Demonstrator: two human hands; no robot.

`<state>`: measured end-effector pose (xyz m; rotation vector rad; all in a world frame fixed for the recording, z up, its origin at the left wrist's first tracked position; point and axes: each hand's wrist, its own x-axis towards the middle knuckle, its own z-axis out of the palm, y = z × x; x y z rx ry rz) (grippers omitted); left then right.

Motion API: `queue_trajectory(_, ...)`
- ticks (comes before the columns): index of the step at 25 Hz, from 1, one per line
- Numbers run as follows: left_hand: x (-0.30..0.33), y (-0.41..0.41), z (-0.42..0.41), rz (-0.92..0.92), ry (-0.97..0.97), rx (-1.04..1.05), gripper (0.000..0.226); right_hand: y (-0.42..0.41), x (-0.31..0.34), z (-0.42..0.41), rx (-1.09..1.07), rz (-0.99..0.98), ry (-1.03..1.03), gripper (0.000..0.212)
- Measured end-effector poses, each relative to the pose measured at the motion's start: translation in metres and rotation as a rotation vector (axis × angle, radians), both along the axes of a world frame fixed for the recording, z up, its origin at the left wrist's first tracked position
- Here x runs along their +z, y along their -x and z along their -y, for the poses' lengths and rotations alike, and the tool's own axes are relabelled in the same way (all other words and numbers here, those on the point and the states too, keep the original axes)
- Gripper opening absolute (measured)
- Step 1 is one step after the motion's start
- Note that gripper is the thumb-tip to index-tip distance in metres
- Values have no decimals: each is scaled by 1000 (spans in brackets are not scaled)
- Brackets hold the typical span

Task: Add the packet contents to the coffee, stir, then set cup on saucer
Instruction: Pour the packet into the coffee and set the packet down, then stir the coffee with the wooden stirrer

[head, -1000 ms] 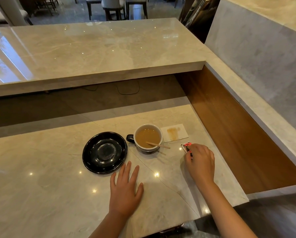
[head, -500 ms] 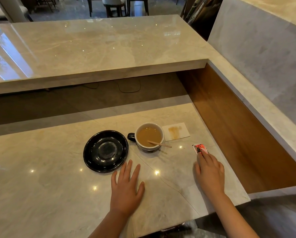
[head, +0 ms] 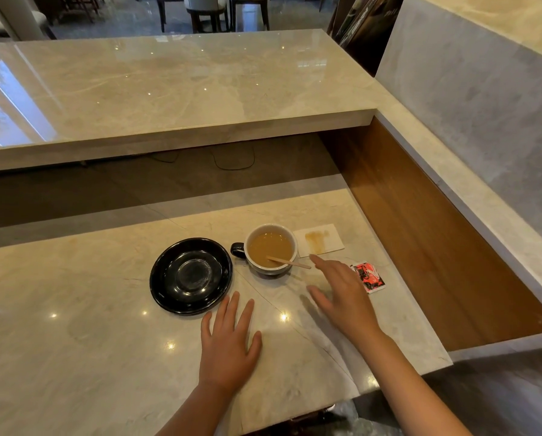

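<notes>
Head view gives me the whole lower counter at once. My left hand lies flat on the marble with fingers spread and loose, gripping nothing; I read it as a brace, parked just in front of the black saucer so it can steady things when needed. My right hand hovers open, fingers extended and empty, the index tip pointing toward the free end of the wooden stirrer. That stick leans inside the cup, its outer end jutting over the rim on my right, which makes it easy to pinch from that side. The cup stands on the counter just right of the saucer, handle turned toward it, filled with light-brown coffee. The red packet lies flat on the marble beside my right hand, partly hidden by it; I cannot tell if it is torn or emptied. A stained white napkin sits behind the cup. By my judgement stirring comes next, and the cup is not yet on the saucer.
</notes>
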<state>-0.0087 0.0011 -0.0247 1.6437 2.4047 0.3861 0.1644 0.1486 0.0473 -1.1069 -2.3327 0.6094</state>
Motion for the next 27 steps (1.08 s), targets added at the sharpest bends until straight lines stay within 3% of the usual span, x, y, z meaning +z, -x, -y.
queue_trajectory(2, 0, 0, 0, 4, -11, 1, 59, 16, 8, 0, 3, 3, 19, 49)
queue_trajectory(6, -1, 1, 0, 13, -36, -5, 60, 34, 18, -7, 13, -89, -50, 15)
queue_trajectory(8, -3, 1, 0, 14, -34, 0, 60, 46, 23, -11, 26, -176, 10, 8)
queue_trajectory(13, -4, 1, 0, 4, -16, 6, 60, 72, 34, -24, -38, -333, 221, 12)
queue_trajectory(19, -5, 1, 1, 9, -11, 4, 60, 74, 38, -50, 106, -181, 158, 12)
queue_trajectory(27, -6, 1, 0, 7, -12, 10, 59, 50, 33, -60, 57, -144, -41, 7)
